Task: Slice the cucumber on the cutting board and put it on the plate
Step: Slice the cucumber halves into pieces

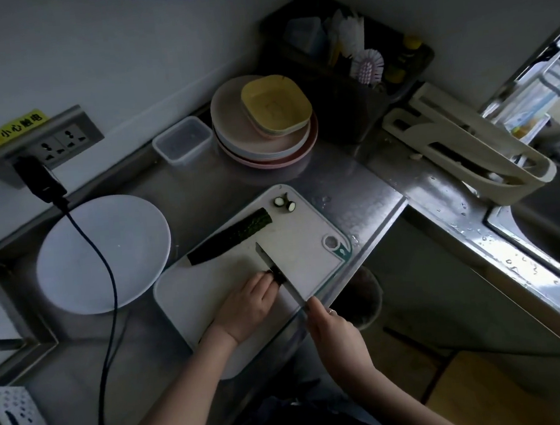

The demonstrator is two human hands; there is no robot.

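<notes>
At a steel kitchen counter, we hold a short cucumber piece (278, 275) down near the middle of the white cutting board (308, 243), our left hand (246, 305) curled over it so that only its dark cut end shows past the fingertips, while our right hand (333, 329), at the board's near right edge, is wrapped around the handle of a kitchen knife (277, 272); the blade runs from that hand toward the board's far side, passing right against the exposed end of the piece, and the piece appears to lie crosswise to the blade, though the hand hides most of it. The cut we judge to be in hand turns on that: the piece lies just left of the blade, under the left hand, so each slice should fall off on the right-hand side. A longer cucumber half (230, 238) lies uncut toward the board's far left, its long axis running diagonally, well apart from the knife. A few round cucumber slices (284, 202) sit at the board's far corner. The empty white plate (73, 264) waits just left of the board, nearer our left hand, with a black cable (108, 278) draped across it
</notes>
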